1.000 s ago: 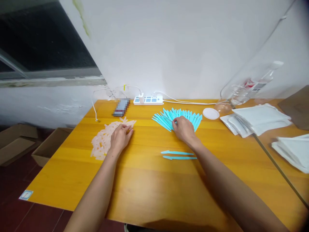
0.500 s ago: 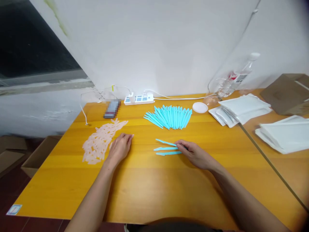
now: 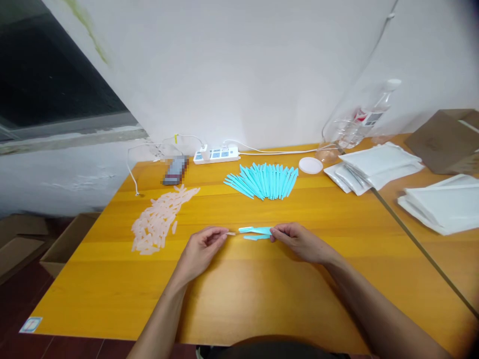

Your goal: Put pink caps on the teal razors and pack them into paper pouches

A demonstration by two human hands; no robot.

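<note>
My left hand (image 3: pixel 202 250) pinches a small pale pink blade cap (image 3: pixel 231 234) between thumb and fingertips. Just right of it, my right hand (image 3: pixel 301 243) grips a few turquoise eyebrow razors (image 3: pixel 258 231) by their handle ends, their blade ends pointing left. Cap and razors are a small gap apart, over the middle of the table. Behind my right hand lies a fanned pile of turquoise razors (image 3: pixel 267 182). To the left of my left hand, a loose heap of pink caps (image 3: pixel 155 222) is spread on the wood. My fingers hide the razors' handle ends.
Along the wall sit a blurred phone (image 3: pixel 175 170), a white power strip (image 3: pixel 216 155) with cables and a round white lid (image 3: pixel 310 165). White packets (image 3: pixel 379 164), a plastic bottle (image 3: pixel 368 119) and a cardboard box (image 3: pixel 445 139) stand right. A table seam (image 3: pixel 415 238) runs nearby.
My left hand has moved right from beside the pink heap, bringing the cap to the razors. The razors in my right hand, fanned apart before, are now closer together.
</note>
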